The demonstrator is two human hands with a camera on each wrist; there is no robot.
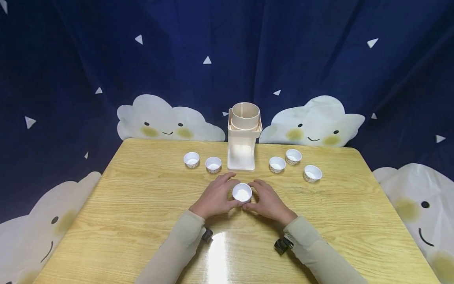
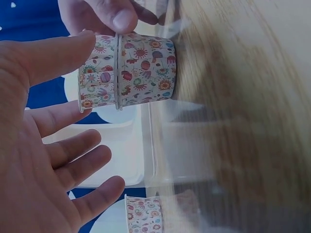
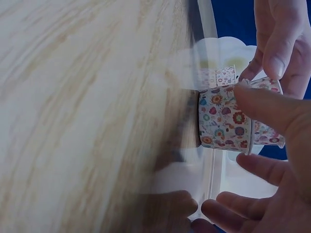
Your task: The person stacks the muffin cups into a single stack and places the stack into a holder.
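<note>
Head view: a wooden table (image 1: 142,205) in front of a dark blue curtain with cloud faces. Both hands meet near the table's middle, around a small floral paper cup (image 1: 242,193) that stands upright on the wood, just in front of a cream dispenser (image 1: 244,136). The left hand (image 1: 215,196) lies on the cup's left side and the right hand (image 1: 267,200) on its right, fingertips at its wall. Five more small cups stand in a loose row behind — two (image 1: 191,159) (image 1: 213,164) left of the dispenser, three (image 1: 277,164) (image 1: 293,156) (image 1: 312,173) right of it, all apart from the hands.

Left wrist view: the cup (image 2: 129,72) proves to be two cups nested, one rim showing just above the other, its base on the table. The left thumb (image 2: 53,56) presses against the upper cup's wall near the rim; the other fingers (image 2: 77,155) are spread and nearly straight, holding nothing. The right thumb tip (image 2: 121,19) touches the rim from the far side. Another cup (image 2: 143,213) shows at the lower edge.

Right wrist view: the nested pair (image 3: 226,121) stands on the table edge-on. A right finger (image 3: 265,104) lies across the upper rim; left-hand fingertips (image 3: 277,53) pinch the rim opposite. So the hold is light — fingertip contact on both sides, no full wrap.
</note>
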